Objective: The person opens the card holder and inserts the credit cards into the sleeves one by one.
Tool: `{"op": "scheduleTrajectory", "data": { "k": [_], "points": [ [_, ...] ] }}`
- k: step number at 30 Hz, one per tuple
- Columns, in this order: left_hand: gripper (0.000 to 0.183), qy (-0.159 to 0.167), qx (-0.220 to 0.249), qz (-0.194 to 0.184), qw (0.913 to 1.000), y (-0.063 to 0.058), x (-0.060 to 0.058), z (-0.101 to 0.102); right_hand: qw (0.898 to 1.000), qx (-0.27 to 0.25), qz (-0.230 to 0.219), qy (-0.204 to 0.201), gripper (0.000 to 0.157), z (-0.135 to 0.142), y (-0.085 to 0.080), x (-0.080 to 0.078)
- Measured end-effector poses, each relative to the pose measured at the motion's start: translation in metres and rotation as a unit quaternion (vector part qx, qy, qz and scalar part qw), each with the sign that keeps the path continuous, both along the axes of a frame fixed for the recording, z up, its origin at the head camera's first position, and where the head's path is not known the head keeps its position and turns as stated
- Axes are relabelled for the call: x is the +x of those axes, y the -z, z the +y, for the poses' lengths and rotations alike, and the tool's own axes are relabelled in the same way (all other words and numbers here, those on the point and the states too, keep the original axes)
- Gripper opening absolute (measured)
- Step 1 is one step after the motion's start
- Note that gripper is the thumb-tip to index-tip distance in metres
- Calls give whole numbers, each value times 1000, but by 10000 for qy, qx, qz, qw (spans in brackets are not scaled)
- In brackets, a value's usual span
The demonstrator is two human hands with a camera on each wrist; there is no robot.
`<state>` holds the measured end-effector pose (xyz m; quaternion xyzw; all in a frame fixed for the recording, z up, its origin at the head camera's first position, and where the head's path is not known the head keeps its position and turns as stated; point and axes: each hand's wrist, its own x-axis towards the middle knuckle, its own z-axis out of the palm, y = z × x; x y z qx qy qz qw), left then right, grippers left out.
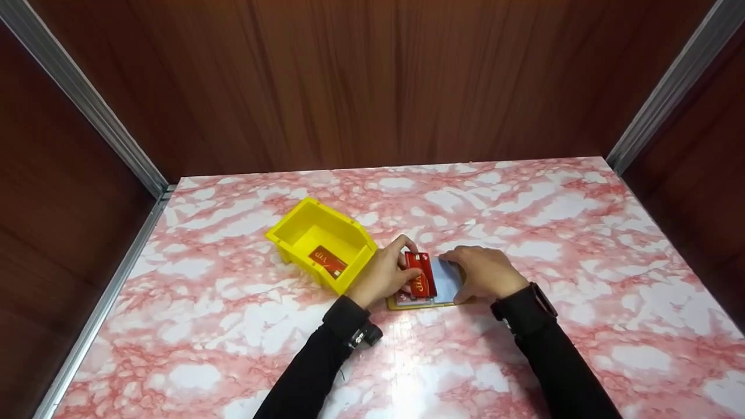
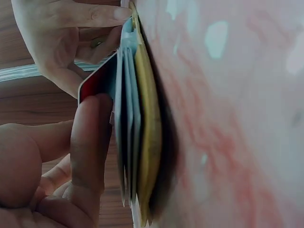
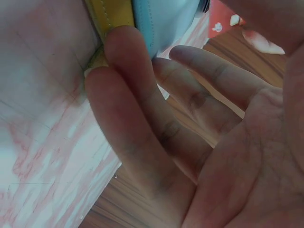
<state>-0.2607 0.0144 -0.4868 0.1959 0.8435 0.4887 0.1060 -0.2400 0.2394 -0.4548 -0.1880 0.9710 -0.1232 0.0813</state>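
A red card with gold "VIP" lettering [image 1: 424, 272] is pinched between the thumb and fingers of my left hand [image 1: 378, 273]. It is above the left part of an opened card holder [image 1: 447, 280], which lies on the table. In the left wrist view, the holder's yellow cover [image 2: 151, 142] has several pale sleeves, and the red card [image 2: 95, 81] stands tilted against them. My right hand [image 1: 490, 272] grips the holder's right side, with fingers at the far edge and thumb at the near edge. Its fingertips touch the yellow cover [image 3: 113, 14] in the right wrist view.
A yellow plastic bin [image 1: 282, 233] stands just left of my left hand, with another red VIP card [image 1: 327, 259] inside. The table [image 1: 524, 361] has a red and white marbled top. Dark wood panels [image 1: 372, 87] with metal edge rails enclose its back and sides.
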Motion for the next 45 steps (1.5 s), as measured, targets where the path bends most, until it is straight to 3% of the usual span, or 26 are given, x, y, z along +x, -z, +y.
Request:
{"op": "scheduleTrajectory", "data": {
  "k": [14,22,33,40,45],
  "points": [
    [31,-225,-345,25,9991,-1,1,-1,10000,-10,11,-21,83,0,1,-2],
    [30,-233,-156,-298,9992,-1,1,-2,10000,-38,-4,-24,83,0,2,-2],
    [33,-194,-18,110,9997,3,4,4,10000,-27,-16,31,82,-1,2,-2],
    [32,-102,-260,530,9982,3,3,3,10000,7,25,-34,82,0,3,-1],
    [29,298,-474,272,9981,-5,0,2,9999,-62,67,-69,82,1,3,-1]
  ]
}}
